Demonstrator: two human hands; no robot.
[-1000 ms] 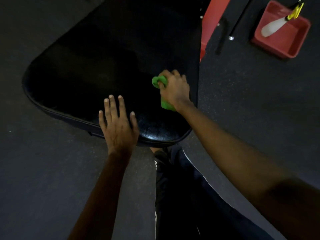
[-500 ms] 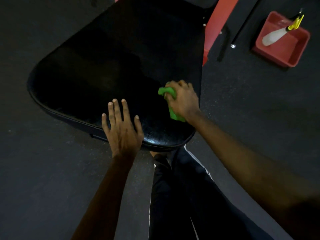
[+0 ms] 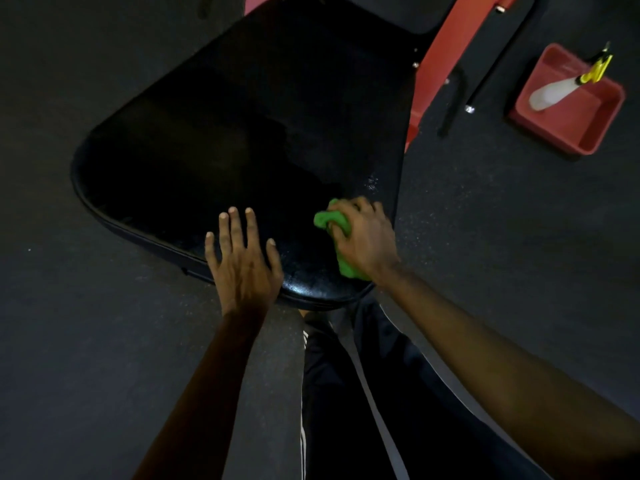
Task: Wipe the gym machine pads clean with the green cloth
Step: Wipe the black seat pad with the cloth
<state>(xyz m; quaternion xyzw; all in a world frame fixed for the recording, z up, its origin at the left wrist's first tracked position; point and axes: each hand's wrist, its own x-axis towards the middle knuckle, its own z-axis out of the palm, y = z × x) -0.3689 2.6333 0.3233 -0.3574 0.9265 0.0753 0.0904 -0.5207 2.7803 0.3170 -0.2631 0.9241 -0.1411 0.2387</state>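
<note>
A wide black padded seat (image 3: 221,140) of a gym machine fills the middle of the view, its rounded near edge toward me. My right hand (image 3: 365,235) grips a bunched green cloth (image 3: 334,218) and presses it on the pad near the right front corner. The cloth shows above and below my fingers; its middle is hidden under my palm. My left hand (image 3: 244,258) lies flat on the pad's near edge, fingers straight and spread, holding nothing.
A red machine frame (image 3: 446,57) rises behind the pad's right side, with black bars beside it. A red tub (image 3: 588,119) on the dark rubber floor at the far right holds a white spray bottle (image 3: 554,91) with a yellow trigger. My dark-trousered leg (image 3: 346,393) is below the pad.
My right hand has slid the green cloth toward me along the pad's right side, closer to the front corner. My left hand stays flat on the near edge.
</note>
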